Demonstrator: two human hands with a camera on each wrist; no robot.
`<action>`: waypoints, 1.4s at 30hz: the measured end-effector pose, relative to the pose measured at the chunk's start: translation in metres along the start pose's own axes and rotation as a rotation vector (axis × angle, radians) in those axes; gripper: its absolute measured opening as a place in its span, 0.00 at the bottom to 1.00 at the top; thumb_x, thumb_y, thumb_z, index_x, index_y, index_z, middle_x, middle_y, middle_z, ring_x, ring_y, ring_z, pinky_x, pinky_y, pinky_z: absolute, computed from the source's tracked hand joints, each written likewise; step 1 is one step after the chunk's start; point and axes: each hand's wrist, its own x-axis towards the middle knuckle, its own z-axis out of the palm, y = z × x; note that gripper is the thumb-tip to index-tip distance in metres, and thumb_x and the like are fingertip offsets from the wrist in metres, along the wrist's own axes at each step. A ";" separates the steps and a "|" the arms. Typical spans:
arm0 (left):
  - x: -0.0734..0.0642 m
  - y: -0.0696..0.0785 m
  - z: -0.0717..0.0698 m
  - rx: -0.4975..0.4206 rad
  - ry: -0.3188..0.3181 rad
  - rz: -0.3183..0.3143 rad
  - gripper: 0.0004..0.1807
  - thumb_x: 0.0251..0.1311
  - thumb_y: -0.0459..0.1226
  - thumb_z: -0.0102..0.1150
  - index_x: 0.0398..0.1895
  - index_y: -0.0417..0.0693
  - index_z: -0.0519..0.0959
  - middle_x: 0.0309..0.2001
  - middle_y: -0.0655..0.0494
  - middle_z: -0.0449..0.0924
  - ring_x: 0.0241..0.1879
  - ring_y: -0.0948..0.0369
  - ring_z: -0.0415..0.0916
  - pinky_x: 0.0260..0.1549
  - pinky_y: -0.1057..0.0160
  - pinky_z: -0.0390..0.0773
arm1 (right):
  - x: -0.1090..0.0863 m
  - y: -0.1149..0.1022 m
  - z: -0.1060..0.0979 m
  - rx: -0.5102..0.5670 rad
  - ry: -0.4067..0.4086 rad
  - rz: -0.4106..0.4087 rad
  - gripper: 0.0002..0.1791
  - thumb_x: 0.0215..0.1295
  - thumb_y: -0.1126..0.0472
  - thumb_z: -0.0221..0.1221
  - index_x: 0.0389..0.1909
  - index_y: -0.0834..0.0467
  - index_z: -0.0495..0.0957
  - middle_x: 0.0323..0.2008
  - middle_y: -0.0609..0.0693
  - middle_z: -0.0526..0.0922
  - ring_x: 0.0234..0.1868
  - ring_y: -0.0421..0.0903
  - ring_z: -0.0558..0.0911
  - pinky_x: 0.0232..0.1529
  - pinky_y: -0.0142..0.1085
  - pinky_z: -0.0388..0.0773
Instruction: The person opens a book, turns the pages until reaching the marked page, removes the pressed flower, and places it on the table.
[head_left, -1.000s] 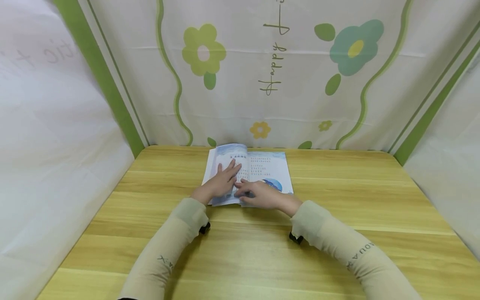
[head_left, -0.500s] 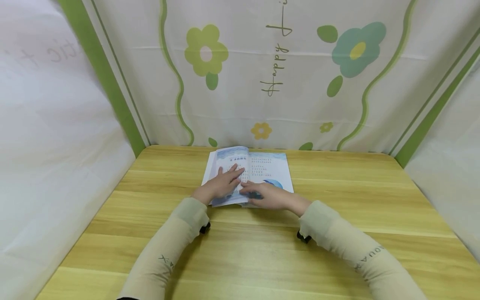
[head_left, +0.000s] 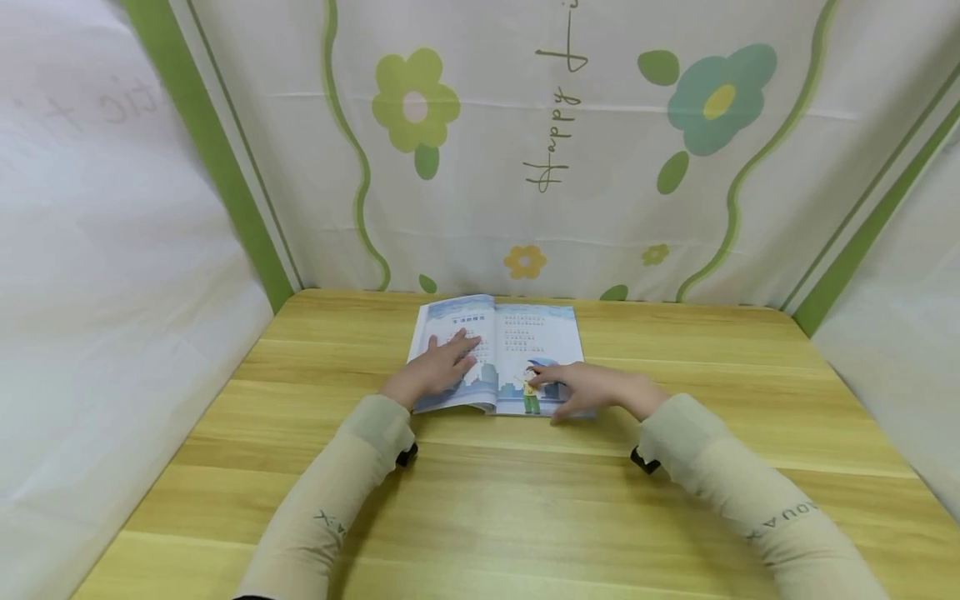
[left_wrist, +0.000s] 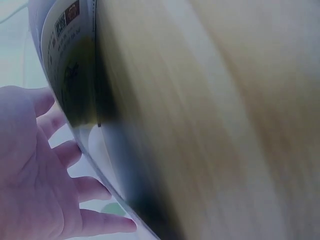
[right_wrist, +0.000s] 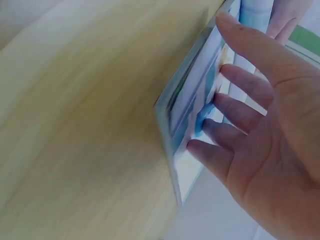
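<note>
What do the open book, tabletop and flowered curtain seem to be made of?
Open book: paper, smooth; thin printed pages, curving.
Tabletop: wood or wood-look laminate, satin; grain and soft glare show.
Flowered curtain: probably matte fabric, given its soft creases.

So I've got beige sleeves (head_left: 300, 529) on, greyish-green cuffs (head_left: 380, 429), dark lettering (head_left: 787, 518), and a black bit (head_left: 646, 459) under each cuff.
</note>
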 end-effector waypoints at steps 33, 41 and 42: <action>0.002 -0.003 -0.005 -0.143 -0.051 -0.113 0.42 0.59 0.62 0.48 0.73 0.58 0.51 0.73 0.53 0.30 0.68 0.41 0.19 0.62 0.40 0.32 | -0.027 0.022 -0.020 -0.029 -0.070 0.098 0.33 0.56 0.70 0.56 0.64 0.48 0.68 0.70 0.51 0.55 0.27 0.43 0.65 0.37 0.37 0.66; 0.000 -0.003 -0.004 -0.152 -0.058 -0.096 0.43 0.59 0.62 0.48 0.73 0.56 0.50 0.73 0.52 0.30 0.68 0.42 0.20 0.62 0.41 0.31 | -0.026 0.031 -0.011 -0.066 0.087 0.000 0.21 0.64 0.62 0.57 0.59 0.55 0.73 0.61 0.56 0.69 0.54 0.53 0.74 0.54 0.46 0.70; 0.000 -0.004 -0.003 -0.155 -0.060 -0.097 0.43 0.59 0.62 0.48 0.73 0.57 0.50 0.73 0.52 0.30 0.68 0.42 0.20 0.62 0.41 0.31 | -0.026 0.031 -0.011 -0.058 0.109 -0.003 0.21 0.65 0.61 0.57 0.59 0.56 0.73 0.60 0.56 0.71 0.54 0.53 0.74 0.54 0.47 0.70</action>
